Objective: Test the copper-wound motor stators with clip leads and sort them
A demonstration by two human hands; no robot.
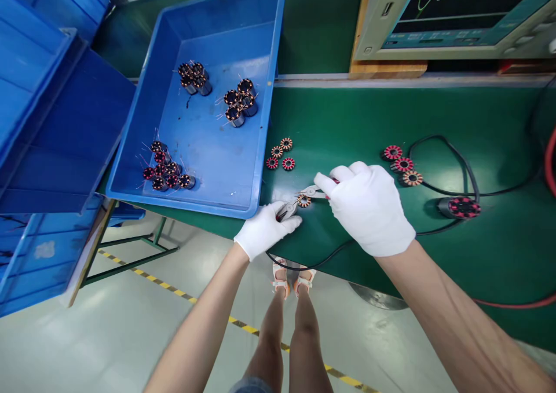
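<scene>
My left hand [264,228], in a white glove, is closed on a metal test clip [287,210] with jaws pointing up and right. My right hand [367,204], also gloved in white, grips a second metal clip [309,192] with a red part showing between the fingers. The two clips' tips meet over a small copper-wound stator [304,201] on the green bench; whether they bite its wire leads is too small to tell. Just above lie several more stators [277,151], with red or copper windings. Further stators [402,164] stand right of my right hand.
A blue tray [212,155] at the left holds several groups of wound stators [241,102]. More blue bins [56,132] stack beside it. An instrument with a waveform screen [460,16] stands at the back right. A black cable [324,261] and a red cable [521,304] cross the bench.
</scene>
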